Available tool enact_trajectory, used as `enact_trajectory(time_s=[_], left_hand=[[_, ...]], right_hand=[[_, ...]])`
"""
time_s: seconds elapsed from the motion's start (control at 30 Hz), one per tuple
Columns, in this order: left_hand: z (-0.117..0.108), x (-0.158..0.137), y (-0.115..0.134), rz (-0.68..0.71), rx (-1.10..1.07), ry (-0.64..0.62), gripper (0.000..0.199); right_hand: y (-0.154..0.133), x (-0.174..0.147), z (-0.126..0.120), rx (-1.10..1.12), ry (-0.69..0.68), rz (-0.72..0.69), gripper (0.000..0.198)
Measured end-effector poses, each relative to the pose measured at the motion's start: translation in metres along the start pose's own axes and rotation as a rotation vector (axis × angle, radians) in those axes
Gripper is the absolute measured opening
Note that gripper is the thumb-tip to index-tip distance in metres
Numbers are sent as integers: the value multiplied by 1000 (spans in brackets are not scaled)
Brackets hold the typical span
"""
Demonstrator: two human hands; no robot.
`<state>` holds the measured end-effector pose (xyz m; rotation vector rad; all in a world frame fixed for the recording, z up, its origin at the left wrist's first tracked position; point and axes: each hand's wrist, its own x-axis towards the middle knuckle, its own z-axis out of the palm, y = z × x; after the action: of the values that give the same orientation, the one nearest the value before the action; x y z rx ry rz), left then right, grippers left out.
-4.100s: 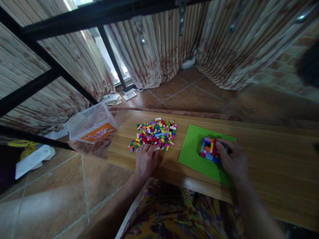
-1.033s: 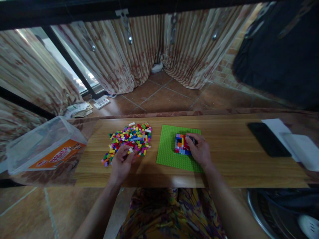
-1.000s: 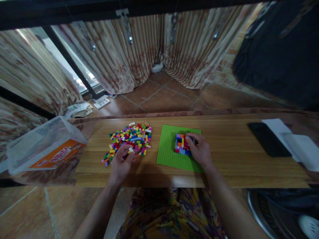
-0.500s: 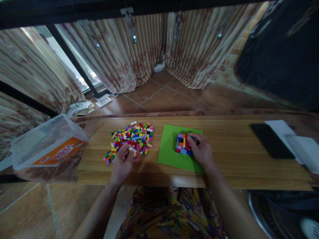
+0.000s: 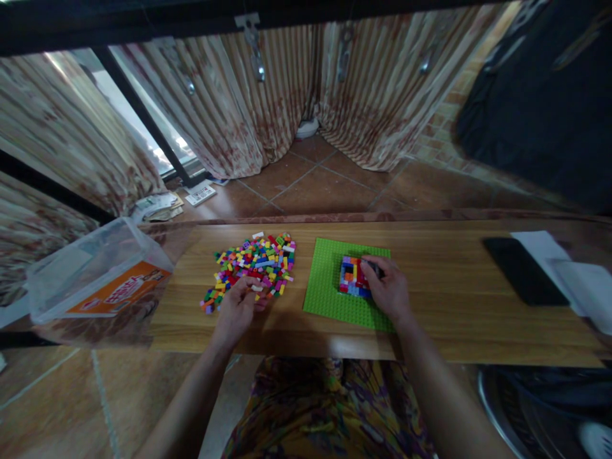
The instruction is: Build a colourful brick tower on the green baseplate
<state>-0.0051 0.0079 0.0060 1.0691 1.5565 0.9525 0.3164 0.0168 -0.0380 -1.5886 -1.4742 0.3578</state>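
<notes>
At the near edge of a loose pile of toy bricks (image 5: 253, 258) is my left hand (image 5: 239, 303), its fingers curled around a small white brick (image 5: 257, 288). A green studded baseplate (image 5: 321, 274) lies to the right of the pile. On it stands a low block built of colourful bricks (image 5: 351, 280), with red, blue, orange and yellow parts and a dark gap inside. My right hand (image 5: 389, 287) grips this block from its right side, and the fingers cover that end.
A clear plastic tub (image 5: 105, 274) with an orange label stands to the left of the wooden table (image 5: 454, 268). A black phone-like slab (image 5: 526, 271) and white paper (image 5: 540, 245) lie at the right end. Curtains (image 5: 277, 95) hang beyond.
My left hand has turned slightly over the white brick, which shows less now. My right hand stays on the built block. The whole view has shifted a little.
</notes>
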Motion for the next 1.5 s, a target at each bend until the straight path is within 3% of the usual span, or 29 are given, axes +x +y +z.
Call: enact_trajectory(time_s=[0.23,0.37,0.5,0.7,0.87,1.0,1.2,1.5], left_hand=[[-3,5,-2,-33,48,11,29],[-1,6,-1,30,18,25,36],[12,4,12,82,33,-38,34],[69,10,30,191,25,-196,20],[127,20,29,51,-25,-338,20],[151,23,25,41,-1,-380,18],[154,25,25,146,122,-345,18],[157,20,36,184,248,-270,16]], right_hand=[[1,0,0,-6,-11,7,33],[2,0,0,-14,-8,10,34],[3,0,1,1,-8,0,35],[3,0,1,-3,-14,8,34],[3,1,1,5,-21,10,33],[1,1,1,16,-26,11,31],[-2,2,1,19,-21,26,30],[-1,2,1,25,-29,25,29]])
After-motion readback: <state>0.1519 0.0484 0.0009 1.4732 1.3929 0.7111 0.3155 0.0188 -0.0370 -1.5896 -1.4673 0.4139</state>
